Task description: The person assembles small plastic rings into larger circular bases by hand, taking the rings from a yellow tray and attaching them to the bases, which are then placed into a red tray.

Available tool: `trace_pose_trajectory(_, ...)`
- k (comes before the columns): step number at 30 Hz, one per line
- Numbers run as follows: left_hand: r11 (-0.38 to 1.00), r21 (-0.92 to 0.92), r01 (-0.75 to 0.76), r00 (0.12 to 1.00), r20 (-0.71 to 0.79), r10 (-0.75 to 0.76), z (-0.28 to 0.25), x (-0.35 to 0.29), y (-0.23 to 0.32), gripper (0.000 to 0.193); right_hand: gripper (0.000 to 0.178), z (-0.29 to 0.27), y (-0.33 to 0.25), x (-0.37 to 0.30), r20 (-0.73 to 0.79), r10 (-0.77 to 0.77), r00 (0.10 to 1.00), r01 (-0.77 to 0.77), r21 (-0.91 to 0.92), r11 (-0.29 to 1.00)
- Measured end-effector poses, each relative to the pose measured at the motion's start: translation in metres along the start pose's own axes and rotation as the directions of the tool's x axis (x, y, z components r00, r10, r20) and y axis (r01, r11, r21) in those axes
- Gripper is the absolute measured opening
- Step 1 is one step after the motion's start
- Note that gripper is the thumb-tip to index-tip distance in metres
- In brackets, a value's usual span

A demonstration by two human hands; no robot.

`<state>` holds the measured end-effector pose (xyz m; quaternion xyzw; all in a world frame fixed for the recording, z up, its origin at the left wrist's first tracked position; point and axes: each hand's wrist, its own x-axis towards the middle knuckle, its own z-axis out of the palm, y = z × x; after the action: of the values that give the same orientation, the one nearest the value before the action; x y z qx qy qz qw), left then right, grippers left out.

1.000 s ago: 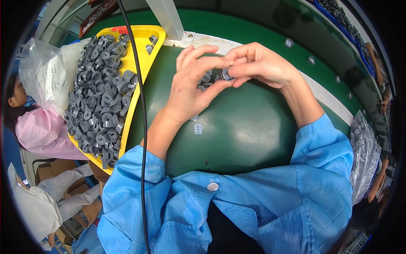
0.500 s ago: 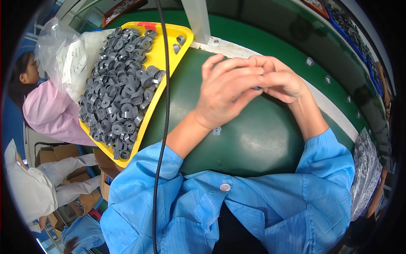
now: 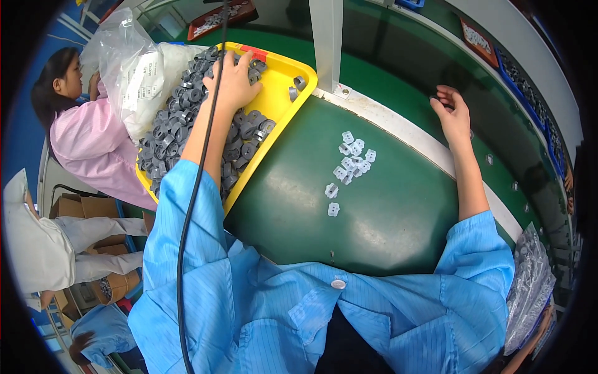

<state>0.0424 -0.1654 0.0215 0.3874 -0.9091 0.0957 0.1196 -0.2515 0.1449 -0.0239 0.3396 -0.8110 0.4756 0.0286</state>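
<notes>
Many grey parts [image 3: 171, 128] are heaped in the tray [image 3: 281, 70], where the left hand [image 3: 233, 86] is placed, fingers and thumb spread apart. Over the belt [image 3: 392, 90], the right hand [image 3: 455, 115] is held with fingers loosely curled, thumb apart. One part is best pinched by its rim, neighbours left undisturbed.

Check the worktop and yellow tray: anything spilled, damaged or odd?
One small oddity: a dark mark on the green worktop by its near edge, breaking its plain surface; too small to tell whether dirt or damage. Nothing else stands out.
</notes>
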Motion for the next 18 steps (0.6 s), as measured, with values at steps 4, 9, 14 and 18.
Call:
trace_pose_trajectory(4,0.961,-0.139,-0.24,0.966,0.061,0.25,0.013,0.01,-0.02,0.053,0.028,0.0,-0.023,-0.013,0.139,-0.027,0.99,0.001,0.183,0.983)
trace_pose_trajectory(9,0.964,-0.144,-0.224,0.969,0.07,0.236,-0.022,-0.005,0.021,0.046,0.013,-0.001,-0.052,-0.032,0.313,-0.077,0.947,-0.006,0.258,0.966)
trace_pose_trajectory(14,0.928,-0.116,-0.354,0.903,-0.299,0.307,-0.027,-0.013,0.03,0.047,0.013,0.017,-0.089,-0.053,0.547,-0.204,0.812,0.091,0.227,0.97)
trace_pose_trajectory(18,0.844,-0.383,-0.376,0.909,-0.327,0.257,-0.048,-0.031,0.08,0.035,0.018,0.041,-0.099,-0.066,0.564,-0.383,0.731,0.279,0.265,0.923)
